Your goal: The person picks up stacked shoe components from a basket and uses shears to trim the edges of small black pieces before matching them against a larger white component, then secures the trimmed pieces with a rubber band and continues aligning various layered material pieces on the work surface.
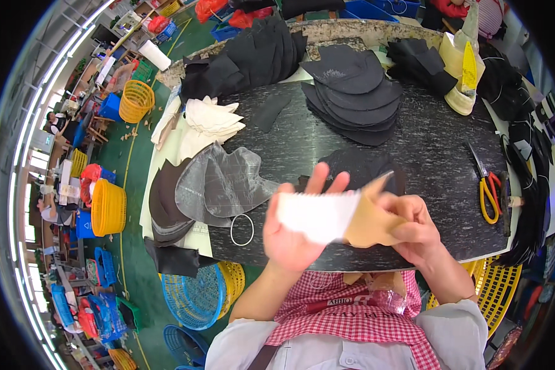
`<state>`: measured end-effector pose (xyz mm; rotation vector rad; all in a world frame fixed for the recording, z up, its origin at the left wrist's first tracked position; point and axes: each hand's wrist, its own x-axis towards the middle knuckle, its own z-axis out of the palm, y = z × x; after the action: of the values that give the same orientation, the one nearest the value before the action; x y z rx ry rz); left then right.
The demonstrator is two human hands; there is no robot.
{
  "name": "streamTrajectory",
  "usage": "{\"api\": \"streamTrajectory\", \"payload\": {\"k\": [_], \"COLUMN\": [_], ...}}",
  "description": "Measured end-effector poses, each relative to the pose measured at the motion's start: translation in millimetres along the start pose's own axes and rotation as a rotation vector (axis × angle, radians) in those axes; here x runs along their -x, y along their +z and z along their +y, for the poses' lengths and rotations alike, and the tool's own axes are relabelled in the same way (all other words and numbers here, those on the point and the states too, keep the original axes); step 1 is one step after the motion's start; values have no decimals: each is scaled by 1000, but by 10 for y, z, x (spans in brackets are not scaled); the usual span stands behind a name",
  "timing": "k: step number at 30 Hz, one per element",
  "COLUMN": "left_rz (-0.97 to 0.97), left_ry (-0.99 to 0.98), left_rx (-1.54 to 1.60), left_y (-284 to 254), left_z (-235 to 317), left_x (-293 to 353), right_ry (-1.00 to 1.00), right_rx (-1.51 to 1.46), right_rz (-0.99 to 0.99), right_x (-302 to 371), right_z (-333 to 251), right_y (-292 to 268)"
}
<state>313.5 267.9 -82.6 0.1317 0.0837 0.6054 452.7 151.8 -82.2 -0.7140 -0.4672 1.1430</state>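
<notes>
Here, streaked tabletop (pixel 277 157), green floor (pixel 139 203).

hands (pixel 293 246) over tbl (pixel 444 154) front | scissors (pixel 483 174) R | stack (pixel 351 98) behind

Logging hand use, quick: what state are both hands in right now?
Left hand: open, fingers spread, white piece across the palm.
Right hand: closed, holding the tan piece.

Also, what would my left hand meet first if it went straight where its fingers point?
Your left hand would likely meet the stack of rounded black pieces, possibly passing over the dark piece nearer by; depth is unclear.
</notes>
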Motion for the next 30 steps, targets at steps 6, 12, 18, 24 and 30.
{"api": "streamTrajectory", "payload": {"k": [6,12,18,24,30], "left_rz": [-718,-472,-100,-231,-436], "left_ry": [4,-206,-231,-118,135], "left_rx": [-618,-1690,-1628,-1894,-2143], "left_y": [-64,-24,-191,-265,-288], "left_z": [648,87,197,88,61], "left_x": [89,109,-207,-226,-233], "right_ry": [29,-205,-225,-194,-307], "right_rx": [1161,1201,1398,1507,1930], "right_rz": [-528,-309,-49,-74,-171], "right_x": [469,416,16,-53,-161], "right_z": [-148,-86,-192,-174,-415], "right_y": [-196,-197,-512,-581,-573]}}
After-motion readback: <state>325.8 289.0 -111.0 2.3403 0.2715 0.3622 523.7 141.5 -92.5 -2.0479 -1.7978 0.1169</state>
